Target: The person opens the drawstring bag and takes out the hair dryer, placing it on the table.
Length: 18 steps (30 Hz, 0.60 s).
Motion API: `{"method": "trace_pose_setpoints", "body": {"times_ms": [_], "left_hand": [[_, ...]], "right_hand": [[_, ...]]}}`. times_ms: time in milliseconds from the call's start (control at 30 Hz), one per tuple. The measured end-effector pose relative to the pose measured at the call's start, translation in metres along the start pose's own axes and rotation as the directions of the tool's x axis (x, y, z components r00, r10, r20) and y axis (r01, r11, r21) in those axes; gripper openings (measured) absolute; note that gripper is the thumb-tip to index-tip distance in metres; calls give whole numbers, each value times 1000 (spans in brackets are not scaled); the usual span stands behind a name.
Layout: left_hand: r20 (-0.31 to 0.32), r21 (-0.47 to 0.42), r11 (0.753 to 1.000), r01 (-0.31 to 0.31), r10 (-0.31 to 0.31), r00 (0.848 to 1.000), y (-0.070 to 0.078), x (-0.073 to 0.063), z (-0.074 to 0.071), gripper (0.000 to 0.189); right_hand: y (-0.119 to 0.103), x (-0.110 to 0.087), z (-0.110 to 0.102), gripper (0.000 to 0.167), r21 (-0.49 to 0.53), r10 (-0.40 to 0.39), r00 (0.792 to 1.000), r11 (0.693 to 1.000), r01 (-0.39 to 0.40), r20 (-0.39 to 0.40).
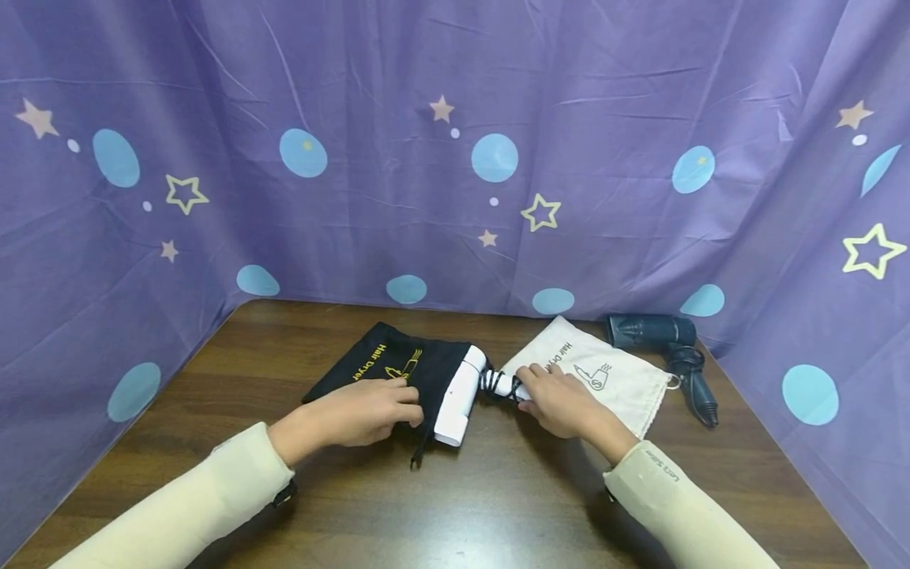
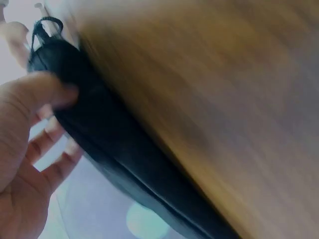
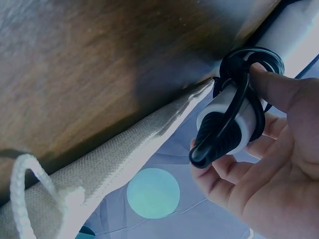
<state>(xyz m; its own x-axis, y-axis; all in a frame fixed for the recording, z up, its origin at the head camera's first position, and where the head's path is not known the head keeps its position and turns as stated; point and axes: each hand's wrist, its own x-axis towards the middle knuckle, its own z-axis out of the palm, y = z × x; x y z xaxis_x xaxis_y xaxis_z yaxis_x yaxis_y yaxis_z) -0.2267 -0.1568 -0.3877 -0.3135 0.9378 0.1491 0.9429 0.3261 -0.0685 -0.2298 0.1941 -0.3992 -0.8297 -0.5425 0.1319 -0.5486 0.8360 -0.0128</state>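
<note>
A white hair dryer (image 1: 460, 395) lies along the right edge of a black drawstring bag (image 1: 366, 352), which has yellow "Hair Dryer" print. My right hand (image 1: 562, 401) grips the dryer's handle, and black cord (image 3: 242, 99) is wound around that handle. At the bag's near side is my left hand (image 1: 366, 412); in the left wrist view its thumb lies over the black fabric with the fingers along the other side, pinching the edge. A cream drawstring bag (image 1: 604, 379) with black print lies under and beyond my right hand.
A dark hair dryer (image 1: 650, 332) with its cord bundled at the handle lies at the back right, beside the cream bag. The brown wooden table (image 1: 455, 506) is bordered by a purple curtain (image 1: 398, 213) at the back and both sides.
</note>
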Motion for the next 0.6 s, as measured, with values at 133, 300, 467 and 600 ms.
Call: {"method": "trace_pose_setpoints", "body": {"times_ms": [133,300,467,600], "left_hand": [[0,35,999,-39,39,999,9,11,1,24],[-13,53,998,-46,47,999,11,12,2,25],[-73,75,995,-73,78,994,8,7,4,27],[-107,105,991,-83,94,990,3,2,5,28]], "right_hand": [[0,0,-2,31,-8,7,1000,1000,-7,6],[-1,0,-3,31,-3,11,1000,1000,-11,20],[1,1,-1,32,-1,12,999,1000,-12,30],[3,1,0,33,4,4,1000,1000,-4,19]]}}
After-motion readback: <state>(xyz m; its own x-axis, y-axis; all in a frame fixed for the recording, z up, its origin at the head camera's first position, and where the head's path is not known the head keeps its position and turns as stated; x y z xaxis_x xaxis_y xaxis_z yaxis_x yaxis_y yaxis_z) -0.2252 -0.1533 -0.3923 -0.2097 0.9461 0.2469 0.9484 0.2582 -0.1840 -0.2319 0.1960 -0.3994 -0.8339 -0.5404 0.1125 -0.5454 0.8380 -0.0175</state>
